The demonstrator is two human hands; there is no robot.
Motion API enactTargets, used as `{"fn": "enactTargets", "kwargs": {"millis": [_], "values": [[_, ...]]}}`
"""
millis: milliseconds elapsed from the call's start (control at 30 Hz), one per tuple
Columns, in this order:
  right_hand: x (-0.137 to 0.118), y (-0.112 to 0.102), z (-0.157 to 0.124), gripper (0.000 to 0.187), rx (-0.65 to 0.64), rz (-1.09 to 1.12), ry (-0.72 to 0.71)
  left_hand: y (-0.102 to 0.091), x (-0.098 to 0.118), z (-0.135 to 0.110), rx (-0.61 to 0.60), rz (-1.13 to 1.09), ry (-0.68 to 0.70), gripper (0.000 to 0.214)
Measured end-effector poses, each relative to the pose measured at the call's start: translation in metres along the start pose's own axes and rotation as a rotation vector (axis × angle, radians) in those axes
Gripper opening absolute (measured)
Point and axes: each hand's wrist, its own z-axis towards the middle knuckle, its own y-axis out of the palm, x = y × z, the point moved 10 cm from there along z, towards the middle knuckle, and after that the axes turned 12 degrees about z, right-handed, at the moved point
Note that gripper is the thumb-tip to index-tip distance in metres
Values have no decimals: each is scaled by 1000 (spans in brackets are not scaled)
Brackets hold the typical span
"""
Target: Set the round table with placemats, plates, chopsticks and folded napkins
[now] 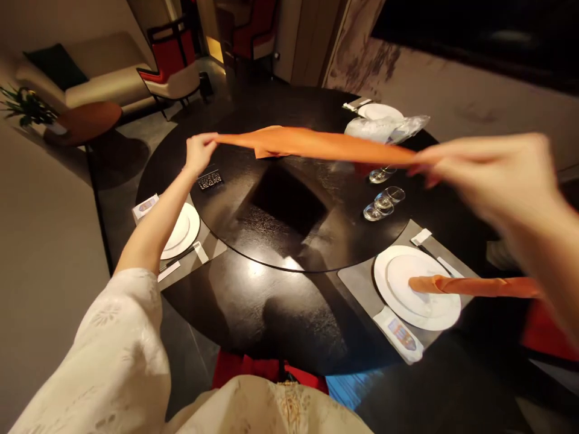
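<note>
An orange cloth napkin (pixel 312 143) is stretched in the air above the round black table. My left hand (pixel 200 152) pinches one end, with the arm reaching out over the left place setting. The other end is gripped by my right hand (pixel 488 169), which is slightly blurred and closer to the camera. Below the right hand, a second orange napkin (pixel 479 286), rolled into a long strip, lies with its tip on a white plate (pixel 389 289) and hangs out past the table edge.
On the turntable (pixel 217 217) stand several glasses (pixel 382 205) and a small patterned black box (pixel 210 179). Another white plate (pixel 192 235) lies on the left grey placemat. Clear plastic wrapping (pixel 384 128) lies by the far plate (pixel 380 111). Red chair fabric (pixel 253 367) shows at the front edge.
</note>
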Motion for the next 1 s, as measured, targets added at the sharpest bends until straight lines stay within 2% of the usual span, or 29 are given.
{"fn": "enactTargets", "kwargs": {"millis": [100,167,267,300,367,433,500,633,733,800,867,1000], "values": [[39,107,-87,21,-239,68,-11,60,-43,-70,-137,25,-34,27],[70,159,-136,22,-280,66,29,99,-71,-113,-222,56,-70,28],[105,216,-189,23,-337,61,107,145,-112,-169,-399,152,-127,30],[110,230,-198,23,-371,70,115,152,-124,-183,-450,179,-129,30],[115,253,-200,24,-446,117,111,156,-142,-203,-513,203,-102,30],[123,266,-175,26,-458,164,121,148,-155,-213,-545,210,-65,31],[147,275,-126,29,-399,152,174,136,-168,-217,-567,222,-51,32],[237,313,-6,31,-271,6,355,118,-188,-214,-599,256,-106,36],[313,350,64,26,-185,-126,496,115,-196,-203,-609,245,-170,38],[354,372,92,24,-146,-193,575,114,-200,-195,-613,262,-192,39],[380,387,108,24,-92,-243,620,115,-203,-186,-628,299,-191,39],[399,391,118,29,90,-303,688,119,-214,-172,-670,348,-195,38]]}}
